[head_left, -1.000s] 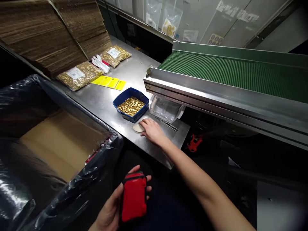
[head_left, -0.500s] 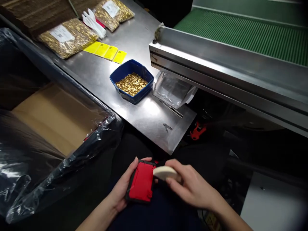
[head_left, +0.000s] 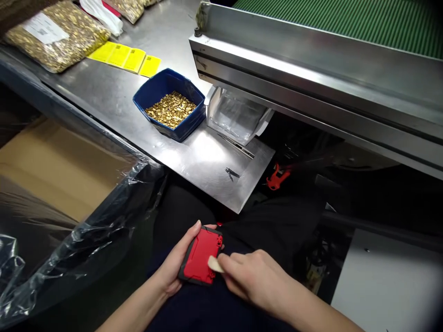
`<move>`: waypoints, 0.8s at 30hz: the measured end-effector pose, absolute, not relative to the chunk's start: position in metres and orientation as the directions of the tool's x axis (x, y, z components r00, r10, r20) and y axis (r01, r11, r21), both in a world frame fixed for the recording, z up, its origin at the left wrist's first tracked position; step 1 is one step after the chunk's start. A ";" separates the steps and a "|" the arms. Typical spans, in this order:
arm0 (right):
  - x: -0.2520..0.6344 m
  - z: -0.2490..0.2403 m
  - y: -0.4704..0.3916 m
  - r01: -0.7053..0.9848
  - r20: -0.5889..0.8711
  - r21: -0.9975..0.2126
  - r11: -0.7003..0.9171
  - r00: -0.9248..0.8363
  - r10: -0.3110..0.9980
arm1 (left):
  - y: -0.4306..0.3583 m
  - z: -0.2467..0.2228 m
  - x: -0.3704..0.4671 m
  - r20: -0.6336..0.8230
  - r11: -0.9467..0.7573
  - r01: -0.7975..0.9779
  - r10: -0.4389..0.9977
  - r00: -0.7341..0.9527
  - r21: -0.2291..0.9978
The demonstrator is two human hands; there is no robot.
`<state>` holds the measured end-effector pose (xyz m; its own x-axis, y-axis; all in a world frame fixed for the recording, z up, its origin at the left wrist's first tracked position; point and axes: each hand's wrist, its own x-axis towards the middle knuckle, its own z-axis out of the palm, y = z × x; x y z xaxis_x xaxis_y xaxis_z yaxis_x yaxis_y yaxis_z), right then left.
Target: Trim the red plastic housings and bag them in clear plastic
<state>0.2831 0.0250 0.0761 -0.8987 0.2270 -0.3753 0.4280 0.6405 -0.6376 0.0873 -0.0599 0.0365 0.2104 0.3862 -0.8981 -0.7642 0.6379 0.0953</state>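
Note:
My left hand [head_left: 176, 263] is wrapped round a flat red-and-black case [head_left: 202, 253], its red face turned up towards me. The case looks like a rugged phone case, though I cannot tell whether a phone is inside. In my right hand [head_left: 252, 279] is a cream-coloured flat piece with a rounded edge [head_left: 215, 264], pinched between fingers and thumb. Its tip lies over the lower right part of the red face, and my fingers hide most of it. Both hands are above my lap, in front of the metal table's corner.
On the metal table [head_left: 114, 110] stand a blue bin [head_left: 173, 133] of small gold-coloured pieces, a filled bag [head_left: 58, 37], yellow labels [head_left: 126, 57] and nail clippers [head_left: 231, 173]. A green conveyor [head_left: 311, 23] is at right. A plastic-lined box [head_left: 62, 170] stands at left.
The cream piece has gone from the case's right edge to over its lower right face, and more of it is covered by my right hand. The view has shifted, moving the table leftward and up.

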 end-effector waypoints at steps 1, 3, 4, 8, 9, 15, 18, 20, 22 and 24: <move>0.282 0.076 0.025 0.405 -0.362 -0.647 0.646 -0.909 0.208 | -0.061 0.036 0.088 -0.897 0.639 -0.764 0.387 0.213 0.095; 0.279 0.076 0.025 0.409 -0.362 -0.647 0.643 -0.908 0.212 | -0.062 0.036 0.088 -0.903 0.634 -0.769 0.377 0.208 0.088; 0.279 0.076 0.026 0.424 -0.377 -0.646 0.635 -0.900 0.217 | -0.063 0.035 0.088 -0.905 0.627 -0.775 0.374 0.205 0.083; 0.277 0.075 0.027 0.422 -0.409 -0.665 0.617 -0.896 0.172 | -0.065 0.033 0.086 -0.890 0.620 -0.781 0.391 0.234 0.067; 0.276 0.074 0.027 0.414 -0.404 -0.665 0.622 -0.900 0.167 | -0.066 0.032 0.086 -0.887 0.621 -0.781 0.394 0.241 0.063; 0.276 0.071 0.026 0.465 -0.399 -0.659 0.591 -0.883 0.249 | -0.065 0.031 0.087 -0.901 0.605 -0.794 0.375 0.217 0.060; 0.278 0.070 0.022 0.420 -0.360 -0.697 0.581 -0.906 0.222 | -0.065 0.033 0.087 -0.891 0.620 -0.782 0.390 0.234 0.065; 0.278 0.069 0.021 0.442 -0.360 -0.691 0.572 -0.897 0.258 | -0.066 0.033 0.086 -0.889 0.623 -0.779 0.393 0.233 0.072; 0.278 0.069 0.021 0.480 -0.388 -0.684 0.549 -0.877 0.284 | -0.067 0.033 0.086 -0.895 0.618 -0.782 0.390 0.218 0.079; 0.278 0.071 0.022 0.477 -0.402 -0.695 0.538 -0.878 0.259 | -0.068 0.033 0.085 -0.892 0.619 -0.782 0.393 0.223 0.078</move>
